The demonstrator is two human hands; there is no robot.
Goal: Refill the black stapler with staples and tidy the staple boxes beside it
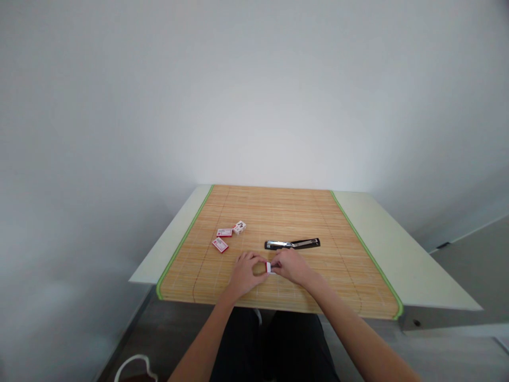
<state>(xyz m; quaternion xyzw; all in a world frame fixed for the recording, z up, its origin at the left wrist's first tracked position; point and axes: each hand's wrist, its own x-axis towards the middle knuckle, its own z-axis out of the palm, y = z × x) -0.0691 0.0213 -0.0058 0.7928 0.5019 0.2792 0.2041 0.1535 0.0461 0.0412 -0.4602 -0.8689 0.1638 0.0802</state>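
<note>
Both hands, left hand [245, 271] and right hand [290, 265], pinch one small staple box [269, 267]; a slip could scatter staples toward the stapler [292, 244] at twelve o'clock.

Left hand [245, 274] and right hand [291, 265] meet over the near centre of the bamboo mat [318, 212], both pinching a small red-and-white box [269, 267], probably a staple box; detail is too small to confirm. A black stapler [292, 244], opened flat, lies just beyond the right hand. Three similar boxes [228, 236] lie far-left. The mat covers a pale table [401, 260].
</note>
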